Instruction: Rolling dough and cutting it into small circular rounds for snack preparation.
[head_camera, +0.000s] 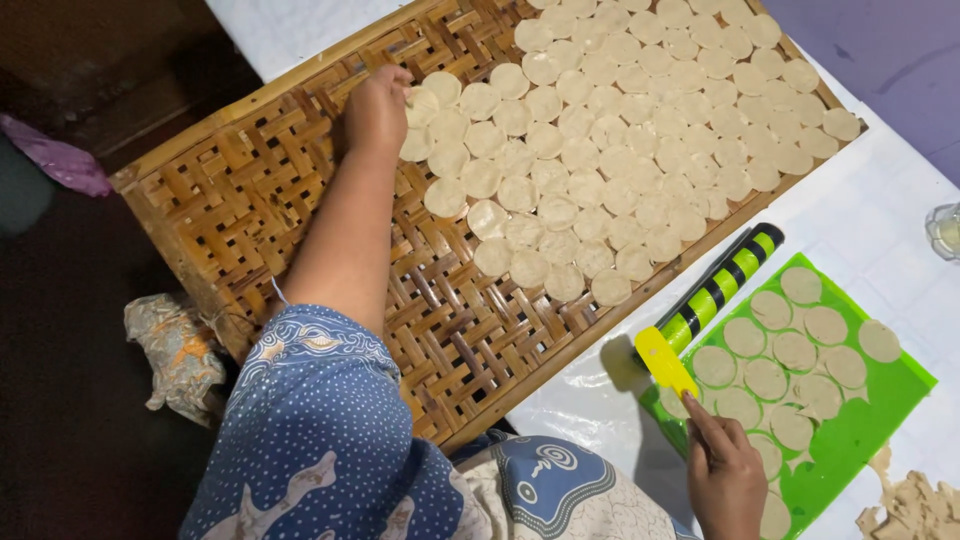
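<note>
My left hand (378, 108) reaches across a large woven bamboo tray (230, 210) and pinches a pale round dough disc (422, 100) at the left edge of several rows of similar discs (620, 130) laid on the tray. My right hand (725, 475), near the bottom right, holds a yellow scraper (665, 360) whose blade rests at the near-left corner of a green mat (870, 420). Several cut dough discs (795, 350) lie on that mat.
A green rolling pin with black stripes (722, 285) lies between tray and mat. Dough scraps (915, 505) sit at the bottom right, a glass (945, 230) at the right edge. A patterned cloth bundle (180, 350) lies left of the tray. White sheeting (880, 200) covers the surface.
</note>
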